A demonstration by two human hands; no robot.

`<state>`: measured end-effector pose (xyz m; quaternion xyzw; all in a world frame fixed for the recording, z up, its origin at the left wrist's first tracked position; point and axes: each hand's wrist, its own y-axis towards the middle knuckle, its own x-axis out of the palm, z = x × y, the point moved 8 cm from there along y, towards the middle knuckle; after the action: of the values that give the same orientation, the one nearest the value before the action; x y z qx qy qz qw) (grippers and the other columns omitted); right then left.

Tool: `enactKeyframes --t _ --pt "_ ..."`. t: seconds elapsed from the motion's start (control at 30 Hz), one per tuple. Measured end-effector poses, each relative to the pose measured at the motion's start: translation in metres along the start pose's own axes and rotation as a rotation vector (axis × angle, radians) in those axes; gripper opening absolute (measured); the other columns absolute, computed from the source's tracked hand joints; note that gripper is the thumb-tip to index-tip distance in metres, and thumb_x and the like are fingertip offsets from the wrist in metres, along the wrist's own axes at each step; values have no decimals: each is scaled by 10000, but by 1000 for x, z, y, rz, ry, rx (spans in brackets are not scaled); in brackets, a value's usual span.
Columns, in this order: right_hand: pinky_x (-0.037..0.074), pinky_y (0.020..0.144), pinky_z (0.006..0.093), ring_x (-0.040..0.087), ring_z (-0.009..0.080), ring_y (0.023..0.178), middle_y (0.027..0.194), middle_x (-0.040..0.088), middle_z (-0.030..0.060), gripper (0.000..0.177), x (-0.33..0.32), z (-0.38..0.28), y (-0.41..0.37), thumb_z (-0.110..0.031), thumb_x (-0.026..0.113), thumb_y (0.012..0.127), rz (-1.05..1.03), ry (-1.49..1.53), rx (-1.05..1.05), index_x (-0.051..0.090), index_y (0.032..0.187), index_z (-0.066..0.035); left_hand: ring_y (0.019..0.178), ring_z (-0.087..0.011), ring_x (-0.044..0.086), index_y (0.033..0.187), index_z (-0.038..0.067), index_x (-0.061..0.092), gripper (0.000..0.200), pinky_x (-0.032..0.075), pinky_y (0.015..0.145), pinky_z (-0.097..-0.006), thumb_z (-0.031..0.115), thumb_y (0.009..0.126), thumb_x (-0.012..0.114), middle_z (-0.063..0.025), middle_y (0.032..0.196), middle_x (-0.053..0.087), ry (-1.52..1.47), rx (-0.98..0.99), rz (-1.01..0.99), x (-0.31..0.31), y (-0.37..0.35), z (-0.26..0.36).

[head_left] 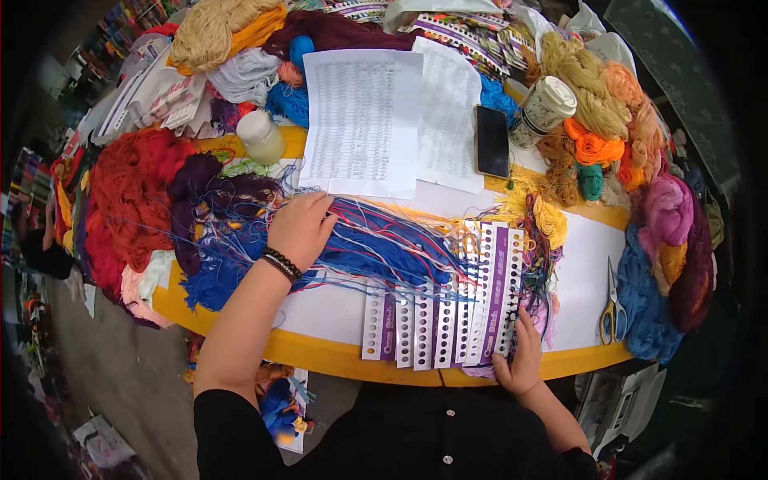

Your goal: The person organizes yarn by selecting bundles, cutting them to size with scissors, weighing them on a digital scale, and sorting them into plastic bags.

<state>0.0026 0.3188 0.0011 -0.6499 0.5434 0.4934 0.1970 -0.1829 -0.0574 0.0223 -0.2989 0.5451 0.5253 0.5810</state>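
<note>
My left hand (302, 228) lies palm down over the left part of a long bundle of blue thread (376, 252), with red, white and pale strands on top. Its fingers are bent and close together; whether they pinch any strand is hidden. Several white and purple cards with punched holes (422, 332) overlap in a row at the front middle, and thread ends reach over their upper parts. My right hand (522, 360) rests at the lower end of the rightmost card (500, 296), fingers apart and touching its edge.
Printed sheets (360, 120), a black phone (491, 142), a lidded cup (544, 112) and a jar (261, 138) stand or lie farther back. Red yarn (132, 192) is heaped at the left. Scissors (614, 308) lie at the right beside blue yarn (644, 296).
</note>
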Motion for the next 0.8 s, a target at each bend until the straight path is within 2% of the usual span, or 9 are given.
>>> enactKeyframes --t 0.1,0.13,0.17,0.23,0.37,0.47,0.57,0.77,0.8 --pt "311 1037 483 387 453 1257 1396 348 304 660 3 3 -2 -240 563 841 -50 0 9 298 1376 40 1088 -312 534 1154 26 587 381 433 927 -413 264 858 608 -136 1179 581 9 -69 101 -1 -4 -11" --pt "311 1037 483 387 453 1257 1396 348 304 660 2 2 -2 -240 563 841 -50 0 11 298 1376 40 1089 -320 520 1188 30 571 457 420 921 -435 330 847 617 -139 1191 568 127 -92 163 -5 -7 -11" --pt "311 1036 481 389 451 1256 1394 353 303 644 2 2 -1 -241 552 847 -54 7 16 308 1368 48 1089 -320 520 1188 30 571 457 420 921 -435 330 847 617 -139 1191 568 126 -91 162 -5 -6 -10" --pt "311 1036 479 391 449 1254 1392 357 302 629 2 2 -1 -242 542 853 -58 13 25 318 1360 56 1077 -305 514 1188 31 565 506 411 906 -452 397 841 608 -120 1161 581 287 -243 111 -4 -5 -21" --pt "316 1028 475 408 444 1233 1382 372 294 616 2 2 1 -237 537 850 -48 13 28 332 1350 58 1027 -279 525 1045 28 636 446 375 944 -482 422 841 598 -91 1106 592 390 -305 71 -9 0 -25" --pt "324 1023 473 421 442 1216 1375 383 289 620 1 1 2 -220 545 834 -48 8 27 336 1347 58 1156 -310 481 1070 57 644 392 305 1042 -514 385 865 578 -121 1204 565 215 -70 190 -13 11 -5" --pt "332 1018 470 431 439 1206 1370 392 285 626 1 1 3 -198 557 814 -56 2 32 340 1343 56 1253 -311 425 1152 85 619 383 254 1076 -522 355 890 548 -110 1327 511 174 13 64 12 18 2" --pt "348 1010 460 449 432 1193 1349 421 279 616 1 2 4 -177 573 800 -47 3 50 357 1329 53 1195 -301 481 1137 59 621 417 276 1056 -531 378 875 567 -104 1231 584 304 -147 67 14 14 -3" --pt "350 1009 460 454 431 1189 1343 427 279 612 0 2 5 -176 576 801 -41 -3 49 362 1326 54 1138 -298 515 1070 55 648 391 296 1040 -535 381 871 571 -106 1137 622 332 -114 159 7 13 1"
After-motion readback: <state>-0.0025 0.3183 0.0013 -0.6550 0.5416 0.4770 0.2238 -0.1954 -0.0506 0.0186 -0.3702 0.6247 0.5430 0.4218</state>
